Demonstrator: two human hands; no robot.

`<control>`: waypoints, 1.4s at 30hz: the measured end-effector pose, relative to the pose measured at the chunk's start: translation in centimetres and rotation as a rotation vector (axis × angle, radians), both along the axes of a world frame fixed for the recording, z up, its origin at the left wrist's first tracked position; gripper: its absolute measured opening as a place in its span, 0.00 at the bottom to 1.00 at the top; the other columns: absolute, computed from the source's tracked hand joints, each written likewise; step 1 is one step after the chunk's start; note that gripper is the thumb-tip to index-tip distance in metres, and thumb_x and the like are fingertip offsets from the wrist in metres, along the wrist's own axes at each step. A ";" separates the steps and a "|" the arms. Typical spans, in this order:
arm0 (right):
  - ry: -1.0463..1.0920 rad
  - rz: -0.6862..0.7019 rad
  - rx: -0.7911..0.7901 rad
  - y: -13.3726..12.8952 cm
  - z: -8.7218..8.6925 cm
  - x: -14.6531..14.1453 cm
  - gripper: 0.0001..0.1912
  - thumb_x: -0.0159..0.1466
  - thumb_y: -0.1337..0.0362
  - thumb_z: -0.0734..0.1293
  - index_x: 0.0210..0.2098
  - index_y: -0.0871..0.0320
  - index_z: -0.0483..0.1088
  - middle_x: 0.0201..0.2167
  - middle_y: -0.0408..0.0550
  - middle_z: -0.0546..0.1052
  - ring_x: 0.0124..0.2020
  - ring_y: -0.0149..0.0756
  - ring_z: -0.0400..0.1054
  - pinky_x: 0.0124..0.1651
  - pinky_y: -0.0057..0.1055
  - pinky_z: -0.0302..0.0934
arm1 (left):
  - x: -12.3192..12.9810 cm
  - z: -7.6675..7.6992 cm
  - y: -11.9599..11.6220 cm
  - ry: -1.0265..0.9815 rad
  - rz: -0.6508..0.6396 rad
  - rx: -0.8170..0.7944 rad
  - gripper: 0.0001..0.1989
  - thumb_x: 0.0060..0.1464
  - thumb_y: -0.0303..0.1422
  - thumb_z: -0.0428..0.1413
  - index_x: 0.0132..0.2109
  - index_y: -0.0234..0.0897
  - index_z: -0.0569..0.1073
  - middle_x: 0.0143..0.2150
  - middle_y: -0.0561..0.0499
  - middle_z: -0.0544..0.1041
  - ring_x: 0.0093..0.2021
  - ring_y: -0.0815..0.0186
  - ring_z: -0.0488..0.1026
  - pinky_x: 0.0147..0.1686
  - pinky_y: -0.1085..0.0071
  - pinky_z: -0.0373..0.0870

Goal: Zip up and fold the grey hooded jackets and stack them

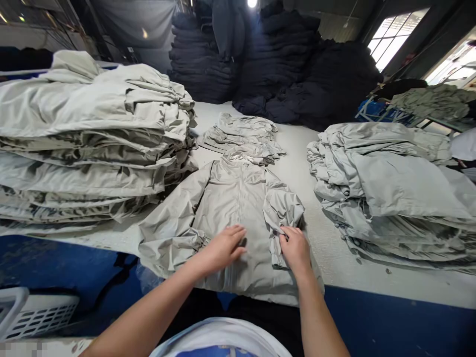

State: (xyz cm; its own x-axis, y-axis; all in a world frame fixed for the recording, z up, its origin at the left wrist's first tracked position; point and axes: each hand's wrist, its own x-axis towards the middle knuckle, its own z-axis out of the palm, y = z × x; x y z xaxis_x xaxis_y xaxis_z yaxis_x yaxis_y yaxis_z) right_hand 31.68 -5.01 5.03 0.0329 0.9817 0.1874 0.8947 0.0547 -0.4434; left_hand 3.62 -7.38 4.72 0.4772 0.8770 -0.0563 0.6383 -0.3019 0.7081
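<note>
A pale grey zip jacket [230, 208] lay spread face up at the near edge of the speckled white desk [330, 248]. The left hand [223, 248] rested open and flat on its front, while the right hand [295, 248] pinched the folded-in sleeve [284, 213]. A crumpled grey garment [241, 134] lay just beyond the collar. A tall stack of grey jackets [85, 144] stood at the desk's left edge, another stack [390, 198] at its right, and dark piled garments [275, 59] rose past its far edge.

Jacket [238, 208] partly hidden under hands [295, 248], plastic basket [37, 315] cut off lower left
</note>
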 end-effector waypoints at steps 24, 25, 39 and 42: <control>0.085 -0.008 0.143 1.7 -1.4 0.9 0.37 0.58 0.77 0.56 0.60 0.48 0.79 0.61 0.48 0.79 0.66 0.41 0.70 0.78 0.53 0.47 | -4.8 5.1 -0.5 -1.059 0.528 -0.568 0.23 0.40 0.45 0.76 0.38 0.36 0.80 0.31 0.51 0.82 0.30 0.66 0.78 0.34 0.72 0.74; 0.095 -0.020 0.159 1.4 -1.0 1.4 0.36 0.59 0.76 0.56 0.60 0.48 0.78 0.62 0.48 0.79 0.66 0.42 0.70 0.78 0.53 0.46 | -5.5 5.4 0.1 -1.000 0.521 -0.508 0.23 0.40 0.46 0.75 0.38 0.36 0.81 0.32 0.51 0.82 0.31 0.65 0.78 0.34 0.72 0.74; -0.082 0.202 -0.065 11.0 3.0 -1.7 0.25 0.69 0.68 0.65 0.64 0.55 0.75 0.68 0.53 0.73 0.64 0.41 0.71 0.63 0.35 0.66 | -7.9 7.4 4.6 -0.458 0.266 -0.190 0.19 0.43 0.40 0.67 0.43 0.40 0.87 0.41 0.48 0.87 0.41 0.57 0.80 0.42 0.67 0.76; -0.185 0.097 -0.170 14.0 3.6 -1.9 0.15 0.67 0.65 0.69 0.52 0.55 0.82 0.53 0.52 0.82 0.52 0.42 0.76 0.54 0.33 0.67 | -8.3 8.3 5.7 -0.408 0.211 -0.127 0.18 0.48 0.42 0.65 0.44 0.39 0.87 0.41 0.47 0.87 0.42 0.55 0.81 0.45 0.65 0.77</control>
